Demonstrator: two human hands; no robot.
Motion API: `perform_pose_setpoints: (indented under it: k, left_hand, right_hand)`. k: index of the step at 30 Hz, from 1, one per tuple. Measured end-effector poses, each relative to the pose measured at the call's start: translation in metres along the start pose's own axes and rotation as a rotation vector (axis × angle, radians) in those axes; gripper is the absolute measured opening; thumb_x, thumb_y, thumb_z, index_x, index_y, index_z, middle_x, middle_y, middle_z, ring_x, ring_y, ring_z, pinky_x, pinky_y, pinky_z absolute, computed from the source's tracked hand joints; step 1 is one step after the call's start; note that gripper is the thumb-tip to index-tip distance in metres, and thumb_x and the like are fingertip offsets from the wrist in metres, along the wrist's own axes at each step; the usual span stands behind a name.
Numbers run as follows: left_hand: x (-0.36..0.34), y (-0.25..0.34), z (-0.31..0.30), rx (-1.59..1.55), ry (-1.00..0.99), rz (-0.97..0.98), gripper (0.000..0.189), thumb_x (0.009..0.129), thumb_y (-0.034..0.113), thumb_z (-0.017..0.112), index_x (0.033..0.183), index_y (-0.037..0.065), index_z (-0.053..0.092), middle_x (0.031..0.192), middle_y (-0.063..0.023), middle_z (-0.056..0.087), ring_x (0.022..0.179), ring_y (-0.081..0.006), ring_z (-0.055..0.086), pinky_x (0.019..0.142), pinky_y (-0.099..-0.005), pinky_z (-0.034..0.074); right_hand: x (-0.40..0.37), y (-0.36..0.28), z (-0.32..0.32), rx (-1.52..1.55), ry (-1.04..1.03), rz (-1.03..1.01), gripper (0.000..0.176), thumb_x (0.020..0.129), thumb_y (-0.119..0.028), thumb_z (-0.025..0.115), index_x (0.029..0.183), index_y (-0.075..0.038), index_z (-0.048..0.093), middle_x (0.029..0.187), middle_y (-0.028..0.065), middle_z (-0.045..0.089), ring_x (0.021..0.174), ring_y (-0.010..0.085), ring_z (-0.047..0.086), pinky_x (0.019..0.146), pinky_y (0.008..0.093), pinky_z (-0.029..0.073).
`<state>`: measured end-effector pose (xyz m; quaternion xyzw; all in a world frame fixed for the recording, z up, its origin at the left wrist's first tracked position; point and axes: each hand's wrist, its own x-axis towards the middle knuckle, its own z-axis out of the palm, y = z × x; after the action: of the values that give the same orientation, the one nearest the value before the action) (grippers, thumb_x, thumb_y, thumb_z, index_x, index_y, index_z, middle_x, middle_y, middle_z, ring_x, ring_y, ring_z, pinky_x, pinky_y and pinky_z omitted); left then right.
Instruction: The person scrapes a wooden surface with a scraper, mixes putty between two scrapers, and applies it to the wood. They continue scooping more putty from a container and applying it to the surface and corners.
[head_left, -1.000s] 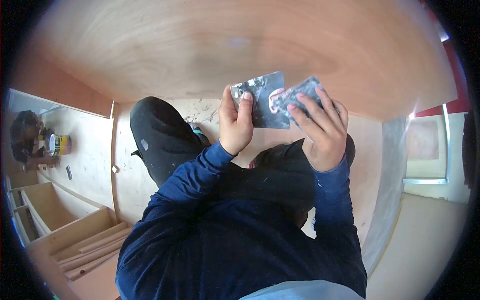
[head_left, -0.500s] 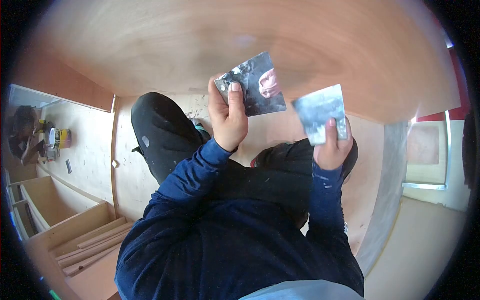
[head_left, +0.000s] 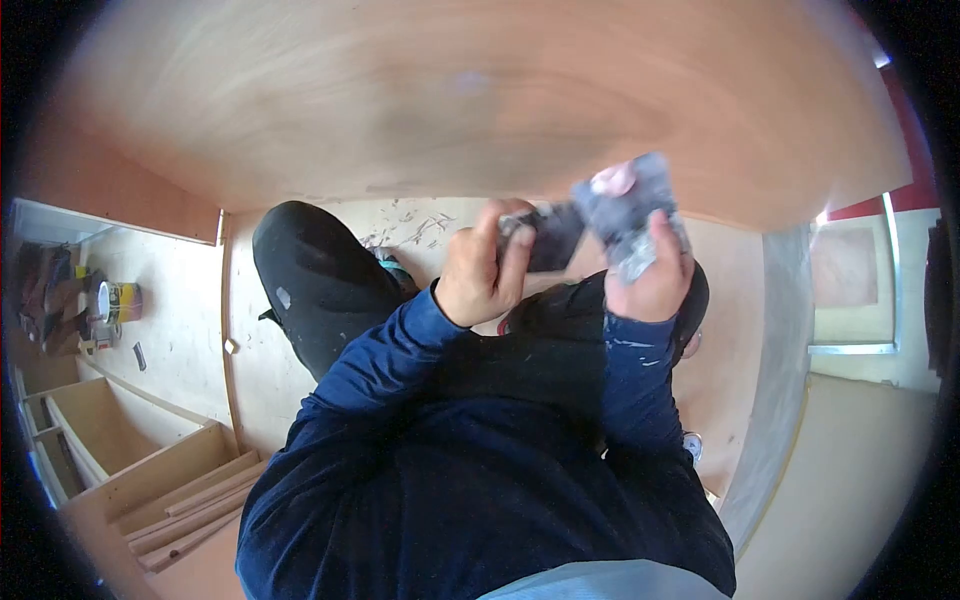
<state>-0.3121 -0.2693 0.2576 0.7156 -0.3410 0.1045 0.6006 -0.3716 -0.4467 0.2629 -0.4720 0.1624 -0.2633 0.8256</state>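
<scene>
Pink paste (head_left: 615,179) is now being borne on the right plate (head_left: 628,215), pinched by the right hand (head_left: 650,290), support being switched from the left plate (head_left: 558,238), pinched between the left hand's (head_left: 476,270) thumb and fingers.

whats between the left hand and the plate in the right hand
In the head view, a dark plate held by the left hand spans that stretch, towards the paler plate in the right hand; blur hides whether the plates touch.

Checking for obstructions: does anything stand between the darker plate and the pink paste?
Nothing visible does. The pink paste lies exposed on the lighter plate in the right hand, near the darker plate in the left hand; blur obscures any contact.
</scene>
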Motion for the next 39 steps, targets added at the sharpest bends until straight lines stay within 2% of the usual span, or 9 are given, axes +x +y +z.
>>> perform_pose_setpoints:
  k: [2, 5, 10, 14, 18, 19, 22, 30, 39]
  left_hand:
    - [-0.008, 0.002, 0.015, 0.053, -0.05, -0.093, 0.016, 0.092, 0.007, 0.051, 0.106, 0.0, 0.05, 0.06, -0.0078, 0.054, 0.051, -0.0182, 0.054, 0.052, -0.0287, 0.044]
    - [0.001, 0.0, 0.028, -0.46, 0.444, -0.413, 0.015, 0.097, 0.012, 0.047, 0.106, 0.001, 0.05, 0.09, -0.0026, 0.057, 0.081, -0.0082, 0.053, 0.07, -0.0247, 0.045]
    - [0.005, 0.032, 0.004, -0.867, 0.591, -0.5, 0.014, 0.098, 0.012, 0.044, 0.11, 0.004, 0.047, 0.093, -0.0001, 0.057, 0.081, -0.0067, 0.051, 0.073, -0.0221, 0.043]
    - [0.005, 0.028, 0.0, -0.638, 0.645, -0.422, 0.013, 0.098, 0.012, 0.045, 0.105, 0.001, 0.046, 0.09, -0.0008, 0.056, 0.079, -0.0049, 0.048, 0.07, -0.0205, 0.042]
    - [0.006, 0.02, -0.005, -0.618, 0.631, -0.394, 0.012, 0.098, 0.012, 0.045, 0.103, 0.001, 0.047, 0.09, -0.0014, 0.056, 0.08, -0.0049, 0.048, 0.071, -0.0207, 0.042]
    - [0.006, 0.017, -0.007, -0.606, 0.633, -0.416, 0.011, 0.098, 0.011, 0.045, 0.103, 0.001, 0.047, 0.091, -0.0018, 0.056, 0.08, -0.0053, 0.048, 0.072, -0.0208, 0.042]
    - [0.012, 0.007, -0.013, -0.699, 0.64, -0.463, 0.012, 0.097, 0.011, 0.046, 0.102, 0.001, 0.048, 0.09, -0.0025, 0.057, 0.08, -0.0058, 0.049, 0.071, -0.0213, 0.042]
    - [0.006, 0.002, -0.012, -0.679, 0.56, -0.466, 0.014, 0.097, 0.012, 0.047, 0.103, -0.001, 0.048, 0.088, -0.0027, 0.057, 0.078, -0.0065, 0.05, 0.069, -0.0222, 0.044]
    - [0.002, 0.001, -0.003, -0.435, 0.564, -0.249, 0.012, 0.095, 0.007, 0.048, 0.102, -0.002, 0.048, 0.08, -0.0036, 0.058, 0.072, -0.0078, 0.051, 0.064, -0.0233, 0.045]
  right_hand:
    - [0.01, -0.013, -0.011, -0.225, 0.022, -0.228, 0.03, 0.089, -0.021, 0.056, 0.112, -0.001, 0.054, 0.099, 0.0121, 0.063, 0.08, 0.0258, 0.064, 0.055, 0.0376, 0.051]
    - [0.01, -0.017, -0.016, -0.5, 0.014, -0.512, 0.032, 0.091, -0.02, 0.055, 0.116, -0.001, 0.052, 0.105, 0.0128, 0.061, 0.088, 0.0265, 0.063, 0.063, 0.04, 0.053]
    - [-0.035, -0.002, -0.002, -1.236, 0.005, -0.996, 0.037, 0.094, -0.011, 0.051, 0.126, 0.005, 0.045, 0.113, 0.0144, 0.058, 0.093, 0.0256, 0.061, 0.074, 0.0386, 0.053]
    - [-0.046, -0.013, 0.038, -0.474, -0.277, -0.262, 0.039, 0.094, -0.01, 0.052, 0.128, 0.008, 0.044, 0.106, 0.0125, 0.061, 0.091, 0.0202, 0.062, 0.077, 0.0324, 0.052]
    - [-0.047, -0.02, 0.054, -0.923, -0.452, -0.374, 0.03, 0.094, -0.011, 0.053, 0.118, 0.006, 0.054, 0.1, 0.0136, 0.065, 0.084, 0.0171, 0.065, 0.071, 0.0293, 0.052]
    - [-0.041, -0.012, 0.051, -1.022, -0.48, -0.703, 0.029, 0.091, -0.007, 0.056, 0.119, 0.001, 0.057, 0.103, 0.0163, 0.065, 0.082, 0.0228, 0.068, 0.07, 0.0295, 0.052]
    - [-0.03, -0.013, 0.032, -1.371, -0.651, -0.562, 0.04, 0.085, -0.001, 0.059, 0.124, -0.003, 0.055, 0.107, 0.0182, 0.064, 0.089, 0.0307, 0.067, 0.075, 0.0304, 0.051]
    - [-0.028, -0.046, 0.045, -1.498, -0.563, -1.033, 0.044, 0.074, 0.005, 0.059, 0.114, -0.014, 0.066, 0.117, 0.0153, 0.057, 0.107, 0.0324, 0.058, 0.088, 0.0372, 0.047]
    - [-0.022, -0.055, 0.06, -1.52, -0.642, -0.977, 0.051, 0.064, 0.009, 0.058, 0.108, -0.012, 0.069, 0.112, 0.0118, 0.06, 0.111, 0.0325, 0.056, 0.092, 0.0416, 0.04]
